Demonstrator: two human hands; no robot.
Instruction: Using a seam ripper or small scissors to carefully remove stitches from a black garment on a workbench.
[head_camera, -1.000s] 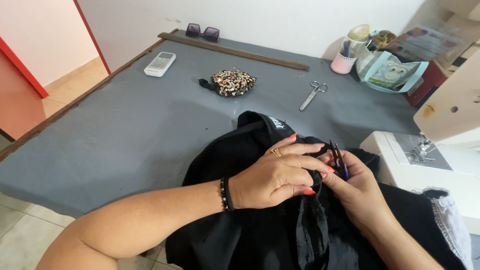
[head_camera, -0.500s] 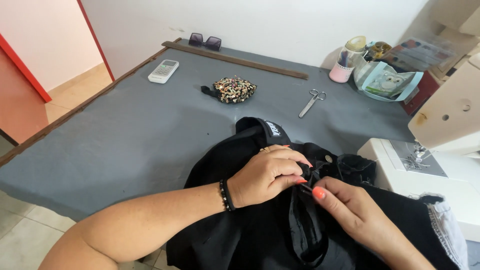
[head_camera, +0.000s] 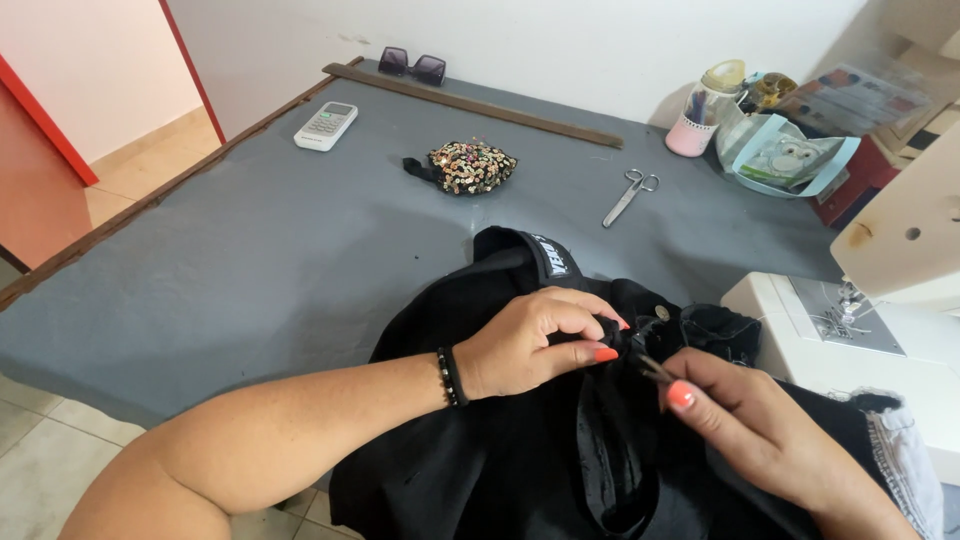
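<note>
Black garment (head_camera: 520, 470) pinched by left hand (head_camera: 530, 345) – right hand (head_camera: 760, 430) grasping small tool (head_camera: 650, 367); scissors (head_camera: 628, 195), sewing machine (head_camera: 850, 330) nearby

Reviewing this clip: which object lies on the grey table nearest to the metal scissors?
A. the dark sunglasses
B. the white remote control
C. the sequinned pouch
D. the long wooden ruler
D: the silver metal scissors lie just in front of the long wooden ruler at its right end, while the sequinned pouch sits further left and the white remote control and dark sunglasses are much farther away.
</note>
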